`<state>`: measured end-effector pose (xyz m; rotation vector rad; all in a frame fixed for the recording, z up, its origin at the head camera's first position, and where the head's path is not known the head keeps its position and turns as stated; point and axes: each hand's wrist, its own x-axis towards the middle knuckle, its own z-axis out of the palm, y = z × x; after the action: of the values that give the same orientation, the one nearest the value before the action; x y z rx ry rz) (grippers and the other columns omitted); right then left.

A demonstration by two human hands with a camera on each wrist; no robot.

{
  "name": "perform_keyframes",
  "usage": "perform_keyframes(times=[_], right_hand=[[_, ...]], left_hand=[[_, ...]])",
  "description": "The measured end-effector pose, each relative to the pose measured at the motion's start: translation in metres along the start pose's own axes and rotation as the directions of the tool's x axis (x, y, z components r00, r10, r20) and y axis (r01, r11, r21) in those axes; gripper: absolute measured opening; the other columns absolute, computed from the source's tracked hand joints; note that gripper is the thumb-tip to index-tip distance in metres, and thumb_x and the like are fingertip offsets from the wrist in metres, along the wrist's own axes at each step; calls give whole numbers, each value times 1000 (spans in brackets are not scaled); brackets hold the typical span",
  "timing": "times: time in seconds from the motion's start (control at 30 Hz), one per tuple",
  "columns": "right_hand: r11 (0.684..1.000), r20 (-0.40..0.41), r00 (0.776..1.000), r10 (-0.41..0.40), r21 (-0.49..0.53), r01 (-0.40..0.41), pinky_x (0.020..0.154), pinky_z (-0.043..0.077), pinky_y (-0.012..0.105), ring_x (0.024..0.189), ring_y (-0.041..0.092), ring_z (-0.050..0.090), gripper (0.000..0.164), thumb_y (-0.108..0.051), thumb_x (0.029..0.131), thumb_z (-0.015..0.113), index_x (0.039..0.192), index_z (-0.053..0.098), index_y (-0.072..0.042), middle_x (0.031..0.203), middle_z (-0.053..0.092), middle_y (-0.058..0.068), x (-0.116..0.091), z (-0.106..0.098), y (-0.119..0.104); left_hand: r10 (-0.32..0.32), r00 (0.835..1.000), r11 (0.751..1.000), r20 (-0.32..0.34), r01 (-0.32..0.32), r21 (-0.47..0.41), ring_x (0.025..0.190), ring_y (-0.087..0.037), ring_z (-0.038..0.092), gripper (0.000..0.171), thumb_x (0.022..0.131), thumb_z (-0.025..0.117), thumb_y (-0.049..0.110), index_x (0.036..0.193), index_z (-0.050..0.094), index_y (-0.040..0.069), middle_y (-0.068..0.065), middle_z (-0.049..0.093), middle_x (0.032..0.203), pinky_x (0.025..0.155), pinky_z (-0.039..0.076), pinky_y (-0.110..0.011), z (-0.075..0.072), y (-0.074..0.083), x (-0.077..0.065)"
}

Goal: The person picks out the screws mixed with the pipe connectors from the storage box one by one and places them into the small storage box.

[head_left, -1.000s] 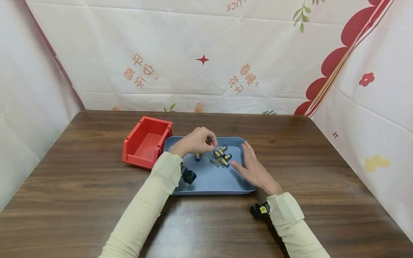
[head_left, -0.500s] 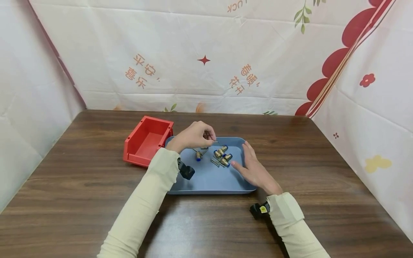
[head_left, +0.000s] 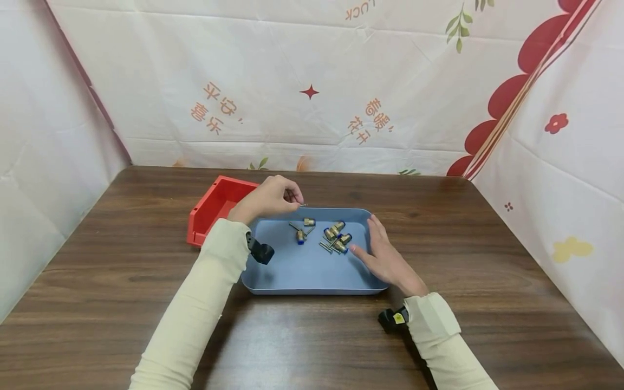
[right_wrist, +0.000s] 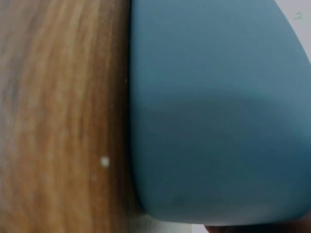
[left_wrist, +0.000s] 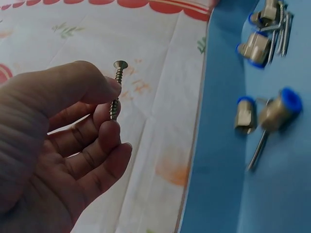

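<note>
1. We see the left hand (head_left: 268, 196) pinching a screw (left_wrist: 117, 90) between thumb and fingertips, raised over the far-left edge of the blue tray (head_left: 312, 274).
2. The right hand (head_left: 385, 257) lies along the tray's right rim, its fingers straight and thumb apart.
3. We note open room in the near half of the tray; brass fittings (head_left: 339, 246) and loose screws (head_left: 325, 247) (two groups) lie farther back.
4. The red bin (head_left: 201, 218) stands just left of the tray, partly hidden by the left hand; the surface (head_left: 97, 271) extends widely on either side.
5. Compared with half a second earlier, we find the left hand and its screw shifted leftward, exposing the left group fully; the right hand is essentially unchanged.
</note>
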<state>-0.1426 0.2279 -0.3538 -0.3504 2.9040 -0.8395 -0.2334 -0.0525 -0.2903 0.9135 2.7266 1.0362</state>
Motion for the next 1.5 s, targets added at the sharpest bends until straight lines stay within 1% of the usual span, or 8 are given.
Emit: perform_keyframes(times=[0.27,0.43,0.53,0.7,0.9,1.13,1.3,1.5], right_hand=[[1000,5,1000,11,-2,-11,111,23,58,143,44,14,84,-43,98,46,150,0,6,158,-6,23,0,-2,0],[1000,8,1000,0,0,0,112,21,58,144,43,10,84,-43,98,45,149,0,6,158,-6,24,0,-1,0],[1000,9,1000,-5,-3,5,112,21,58,144,44,10,85,-44,98,45,149,1,7,157,-6,24,0,0,0],[1000,4,1000,-2,-1,2,111,21,59,143,44,11,85,-44,98,46,149,1,7,157,-5,25,0,2,1],[1000,0,1000,-7,-1,7,112,21,58,144,43,11,85,-44,98,46,149,2,7,157,-5,24,0,1,0],[1000,1,1000,0,-6,0,111,22,58,143,43,11,84,-43,98,46,149,1,7,157,-5,24,-1,0,0],[1000,-1,1000,3,-7,-3,111,23,58,143,44,12,84,-41,98,47,149,2,7,157,-5,25,-1,1,0],[1000,-6,1000,3,-15,-3,110,26,58,142,44,16,83,-40,98,48,149,2,7,157,-5,24,-1,1,-1]], left_hand=[[-77,995,996,-64,74,-45,78,-18,60,7,85,65,7,89,70,7,-7,69,87,74,53,-30,-27,-19,-20],[-97,991,994,-93,92,-57,78,-18,60,9,85,63,6,90,70,4,-8,68,85,74,50,-30,-37,-36,-31],[-127,987,990,-98,120,-68,80,-19,60,12,86,62,7,94,69,2,-9,68,88,75,49,-31,-41,-44,-37],[-191,976,980,-103,184,-75,84,-22,59,14,87,62,10,97,68,3,-10,67,91,78,50,-33,-46,-54,-47],[-231,963,973,-136,226,-55,84,-24,58,15,87,61,10,98,68,3,-12,66,92,79,51,-34,-49,-71,-56],[-253,958,967,-136,249,-51,83,-24,57,16,87,61,10,99,68,2,-12,66,92,76,50,-30,-51,-82,-60],[-253,958,968,-136,249,-44,82,-23,56,15,87,61,9,98,67,2,-12,65,91,73,49,-28,-52,-85,-62],[-263,955,965,-136,261,-32,80,-23,56,14,86,61,8,97,68,2,-12,65,89,72,49,-28,-51,-87,-61]])
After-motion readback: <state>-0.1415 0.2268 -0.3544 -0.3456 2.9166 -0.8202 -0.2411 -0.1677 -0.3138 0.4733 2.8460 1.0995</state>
